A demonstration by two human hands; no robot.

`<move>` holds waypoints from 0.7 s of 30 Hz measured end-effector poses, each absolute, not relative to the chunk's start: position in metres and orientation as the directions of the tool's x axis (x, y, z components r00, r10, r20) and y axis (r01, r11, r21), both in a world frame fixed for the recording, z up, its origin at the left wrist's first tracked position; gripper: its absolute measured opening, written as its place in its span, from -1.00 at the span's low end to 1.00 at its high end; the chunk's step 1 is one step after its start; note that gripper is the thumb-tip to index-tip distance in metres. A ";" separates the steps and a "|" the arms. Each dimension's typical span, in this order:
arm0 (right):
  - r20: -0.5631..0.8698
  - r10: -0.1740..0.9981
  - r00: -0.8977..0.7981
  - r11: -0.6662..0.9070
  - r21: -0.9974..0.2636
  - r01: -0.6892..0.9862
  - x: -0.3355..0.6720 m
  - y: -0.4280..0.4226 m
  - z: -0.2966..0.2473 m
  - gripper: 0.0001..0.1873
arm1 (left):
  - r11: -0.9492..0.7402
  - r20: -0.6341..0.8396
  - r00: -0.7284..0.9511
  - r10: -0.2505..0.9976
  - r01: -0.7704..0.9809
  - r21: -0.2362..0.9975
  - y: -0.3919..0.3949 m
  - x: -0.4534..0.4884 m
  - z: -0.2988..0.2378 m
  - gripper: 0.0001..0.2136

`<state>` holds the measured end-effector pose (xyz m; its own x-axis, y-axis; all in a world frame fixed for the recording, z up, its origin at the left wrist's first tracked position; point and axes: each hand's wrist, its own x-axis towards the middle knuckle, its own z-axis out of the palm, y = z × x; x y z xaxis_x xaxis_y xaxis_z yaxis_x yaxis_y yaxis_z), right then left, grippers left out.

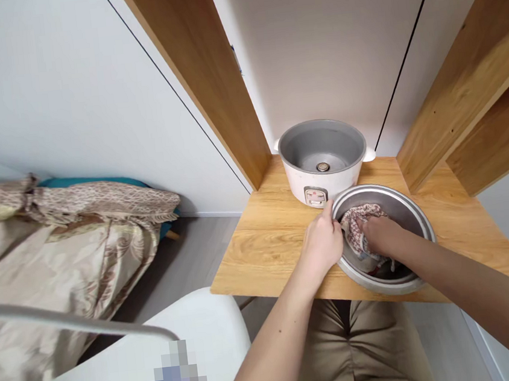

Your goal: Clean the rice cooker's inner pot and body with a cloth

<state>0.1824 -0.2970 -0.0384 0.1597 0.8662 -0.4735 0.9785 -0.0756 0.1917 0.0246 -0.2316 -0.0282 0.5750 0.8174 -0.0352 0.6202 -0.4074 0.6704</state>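
Observation:
A round metal inner pot (409, 216) rests on the wooden desk near its front edge. My left hand (325, 237) grips the pot's left rim, thumb and fingers closed about it. Inside the pot, my right hand (380, 235) presses a patterned red-and-white cloth (353, 225) against the left inner wall; its fingertips are partly hidden in the cloth. Just behind the pot stands the white rice cooker body (297, 183), lidless, with its grey interior and round centre sensor showing. The pot's front-left side is close to the cooker's front panel.
The wooden desk (251, 245) has upright wooden boards (205, 68) at both sides and a pale wall behind. A white chair (205, 323) is at the lower left. Farther left lies a bed with a patterned cover (118, 241).

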 end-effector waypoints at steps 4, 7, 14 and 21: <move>-0.480 0.871 0.106 -0.023 0.177 0.984 0.184 -0.301 -0.031 -0.26 | -0.364 -0.086 0.553 0.829 0.650 0.667 -0.243 0.018 -0.024 -0.48; -0.486 0.873 0.044 0.040 0.161 0.986 0.186 -0.304 -0.031 -0.17 | -0.350 -0.121 0.539 0.834 0.686 0.638 -0.250 0.013 -0.019 -0.55; -0.454 0.884 -0.116 0.198 0.137 0.971 0.195 -0.305 -0.038 -0.24 | -0.402 -0.143 0.533 0.834 0.764 0.505 -0.227 0.026 -0.009 -0.62; -0.428 0.881 -0.201 0.277 0.123 0.953 0.201 -0.304 -0.040 -0.26 | -0.420 -0.112 0.569 0.815 0.712 0.563 -0.211 0.040 -0.013 -0.69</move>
<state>0.2013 -0.3040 -0.0404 -0.2008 0.8810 -0.4283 0.9529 0.2772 0.1233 0.0404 -0.2108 -0.0129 0.5687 0.8149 -0.1118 0.7119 -0.4196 0.5631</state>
